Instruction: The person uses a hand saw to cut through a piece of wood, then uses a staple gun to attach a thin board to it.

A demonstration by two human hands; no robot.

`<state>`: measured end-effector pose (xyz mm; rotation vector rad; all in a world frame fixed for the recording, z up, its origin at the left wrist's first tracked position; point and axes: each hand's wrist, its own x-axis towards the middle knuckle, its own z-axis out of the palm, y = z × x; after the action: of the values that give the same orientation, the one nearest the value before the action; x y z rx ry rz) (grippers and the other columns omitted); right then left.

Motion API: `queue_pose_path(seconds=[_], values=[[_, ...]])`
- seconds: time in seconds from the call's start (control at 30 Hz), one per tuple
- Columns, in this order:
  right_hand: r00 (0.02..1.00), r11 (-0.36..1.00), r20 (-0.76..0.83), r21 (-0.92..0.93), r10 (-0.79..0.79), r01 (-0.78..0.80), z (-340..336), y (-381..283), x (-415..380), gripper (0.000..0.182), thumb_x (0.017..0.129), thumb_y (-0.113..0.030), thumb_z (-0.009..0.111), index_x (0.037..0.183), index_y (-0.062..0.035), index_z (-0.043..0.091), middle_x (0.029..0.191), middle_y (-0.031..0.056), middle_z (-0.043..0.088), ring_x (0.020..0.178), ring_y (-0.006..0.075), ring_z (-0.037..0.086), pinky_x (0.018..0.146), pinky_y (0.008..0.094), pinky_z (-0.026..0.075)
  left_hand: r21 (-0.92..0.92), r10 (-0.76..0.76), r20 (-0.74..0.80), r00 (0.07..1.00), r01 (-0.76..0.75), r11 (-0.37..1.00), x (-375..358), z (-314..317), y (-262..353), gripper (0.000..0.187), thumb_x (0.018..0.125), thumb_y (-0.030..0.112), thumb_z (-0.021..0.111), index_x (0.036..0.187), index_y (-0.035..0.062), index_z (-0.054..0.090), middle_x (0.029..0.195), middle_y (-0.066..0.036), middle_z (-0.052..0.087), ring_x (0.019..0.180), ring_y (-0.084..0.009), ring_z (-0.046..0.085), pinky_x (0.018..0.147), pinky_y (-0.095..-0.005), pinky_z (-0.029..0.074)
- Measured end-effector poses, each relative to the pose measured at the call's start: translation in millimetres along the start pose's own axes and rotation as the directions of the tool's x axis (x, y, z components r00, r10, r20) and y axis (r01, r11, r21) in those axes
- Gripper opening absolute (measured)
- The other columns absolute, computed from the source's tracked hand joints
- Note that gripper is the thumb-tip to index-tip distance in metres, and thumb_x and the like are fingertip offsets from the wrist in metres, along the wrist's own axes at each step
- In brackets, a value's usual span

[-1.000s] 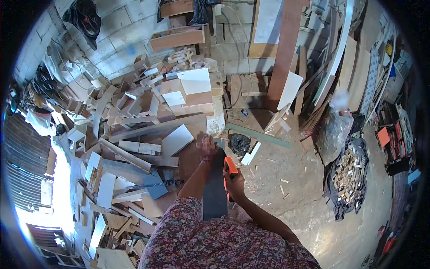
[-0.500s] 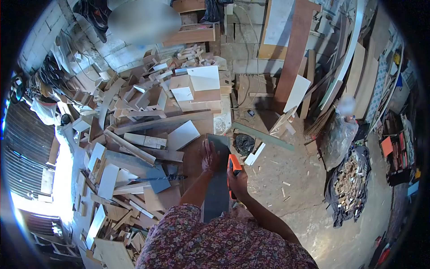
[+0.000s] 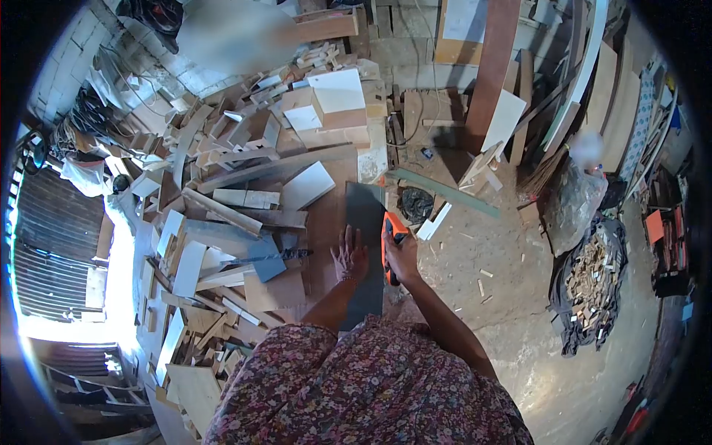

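A long dark grey board lies lengthwise in front of me, its near end hidden by my floral clothing. My left hand rests flat on the board with its fingers spread. At the board's right edge, my right hand is closed around an orange-and-black hand tool. Its grip is partly covered by my fingers, and I cannot make out a blade or working end. Left of my left hand lies a long dark narrow piece, across a blue-grey offcut.
Wood offcuts and white panels crowd the left side. A green strip and a black plastic bundle lie beyond the tool. Tall planks lean at the back. A dark sack of scraps sits on the floor at right.
The whole view has shifted, so the background sits higher. My left hand has slid nearer to me along the board, fingers more spread. My right hand still holds the orange-and-black tool.
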<state>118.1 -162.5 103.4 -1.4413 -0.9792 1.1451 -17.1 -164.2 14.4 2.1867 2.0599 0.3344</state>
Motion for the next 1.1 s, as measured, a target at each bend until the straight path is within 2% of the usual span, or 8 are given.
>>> queue_pose_path(seconds=[0.13,0.2,0.4,0.47,0.53,0.87,0.97,1.1], values=[[0.996,0.996,-0.006,0.019,0.085,-0.085,-5,4,-2,0.016,0.086,-0.015,0.054,0.095,-0.0030,0.049,0.053,-0.0006,0.047,0.038,0.0056,0.045,0.033,0.0234,0.036,0.011,-0.038,0.065,0.997,0.037,0.999,7,-8,11,0.050,0.084,0.032,0.043,0.132,0.0198,0.032,0.142,-0.005,0.018,0.131,-0.0254,0.017,0.096,-0.0596,0.022],[0.998,0.997,-0.040,0.065,-0.045,0.047,-2,15,2,0.020,0.085,-0.013,0.055,0.101,-0.0020,0.049,0.054,-0.0007,0.048,0.038,0.0051,0.045,0.033,0.0225,0.035,0.016,-0.074,0.121,0.990,0.073,0.997,10,-11,11,0.050,0.085,0.032,0.043,0.132,0.0212,0.031,0.142,-0.005,0.017,0.131,-0.0256,0.016,0.097,-0.0593,0.021],[0.997,0.994,-0.028,0.068,-0.079,0.080,-7,8,-1,0.025,0.084,-0.009,0.054,0.107,0.0001,0.050,0.055,-0.0018,0.048,0.039,0.0043,0.044,0.034,0.0212,0.034,0.016,-0.035,0.103,0.994,0.033,0.999,10,-6,7,0.052,0.084,0.032,0.043,0.133,0.0220,0.030,0.143,-0.005,0.016,0.131,-0.0278,0.015,0.098,-0.0583,0.020],[0.996,0.996,-0.028,0.013,-0.088,0.089,-8,13,1,0.024,0.084,-0.008,0.054,0.107,0.0001,0.052,0.054,-0.0026,0.047,0.039,0.0038,0.044,0.035,0.0214,0.034,0.028,-0.073,0.134,0.988,0.069,0.997,11,-9,11,0.053,0.084,0.031,0.044,0.133,0.0225,0.029,0.143,-0.006,0.016,0.131,-0.0292,0.016,0.099,-0.0578,0.019],[0.998,0.998,-0.014,-0.005,-0.067,0.067,-8,11,0,0.021,0.082,-0.011,0.057,0.094,0.0030,0.049,0.059,0.0066,0.052,0.047,0.0126,0.052,0.042,0.0293,0.039,0.011,-0.071,0.131,0.989,0.070,0.997,11,-9,11,0.053,0.083,0.031,0.044,0.133,0.0226,0.030,0.142,-0.006,0.016,0.131,-0.0297,0.016,0.099,-0.0578,0.018],[0.995,0.998,-0.072,-0.007,-0.062,0.062,-5,22,-10,0.024,0.082,-0.011,0.057,0.096,0.0053,0.048,0.060,0.0075,0.053,0.048,0.0124,0.051,0.043,0.0283,0.039,0.000,0.011,0.032,0.999,-0.011,1.000,9,0,4,0.050,0.084,0.029,0.044,0.133,0.0233,0.031,0.142,-0.009,0.017,0.131,-0.0311,0.014,0.098,-0.0580,0.018],[0.993,0.992,-0.015,0.059,0.115,-0.114,-6,-3,-23,0.028,0.082,-0.015,0.058,0.101,0.0033,0.047,0.059,0.0046,0.052,0.049,0.0109,0.051,0.044,0.0287,0.040,-0.022,0.001,0.058,0.998,0.001,1.000,8,-6,6,0.050,0.085,0.029,0.043,0.133,0.0239,0.030,0.142,-0.008,0.016,0.132,-0.0313,0.013,0.098,-0.0584,0.018],[0.994,0.992,-0.008,0.067,0.111,-0.111,-2,-3,-28,0.029,0.082,-0.015,0.058,0.102,0.0019,0.047,0.059,0.0042,0.051,0.052,0.0105,0.052,0.045,0.0282,0.040,-0.024,0.008,0.073,0.997,-0.006,1.000,12,-10,7,0.050,0.086,0.029,0.041,0.134,0.0243,0.029,0.143,-0.008,0.016,0.132,-0.0317,0.011,0.098,-0.0580,0.017]])
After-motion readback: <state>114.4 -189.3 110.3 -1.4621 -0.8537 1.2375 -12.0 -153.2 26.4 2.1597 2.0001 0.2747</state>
